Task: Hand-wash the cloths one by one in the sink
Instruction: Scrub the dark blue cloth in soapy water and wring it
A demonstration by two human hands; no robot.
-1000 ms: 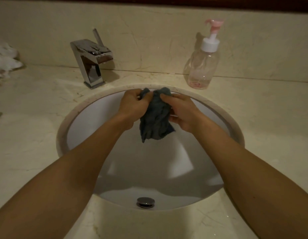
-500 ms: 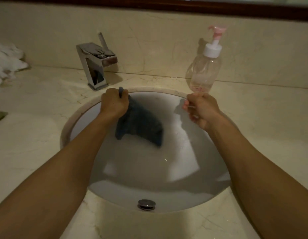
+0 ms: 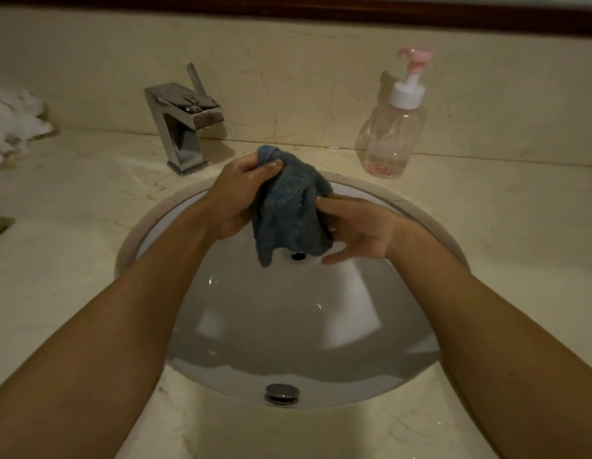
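Left hand (image 3: 241, 193) grips the top of the blue-grey cloth (image 3: 288, 213), fingers and thumb curled tight round a bunched upper edge. The cloth hangs free over the far half of the sink (image 3: 288, 326), clear of the basin wall, its lower corner dangling just left of the overflow hole (image 3: 298, 255). Right hand (image 3: 357, 230) is at the cloth's right side: its fingers (image 3: 324, 203) lie mostly straight against the fabric, thumb splayed wide below and not closed on anything. So one firm hold and one loose touch. Tap (image 3: 185, 124) is at the far left of the basin, with no stream visible from the spout. Soap bottle (image 3: 392, 127) stands far right on the counter (image 3: 72, 210), nearly empty, with a pink residue at the bottom. A heap of white cloths (image 3: 13, 120) lies at the far left edge, well apart from the sink. Drain plug (image 3: 283, 394) sits at the near bottom of the basin; I cannot tell if it is seated. Judged step: working this one cloth between both hands, mid-rub or about to wring. The next move likely calls for the right hand to close on the lower part and rub or twist against the left. Keeping the cloth over the basin would let drips fall inside.
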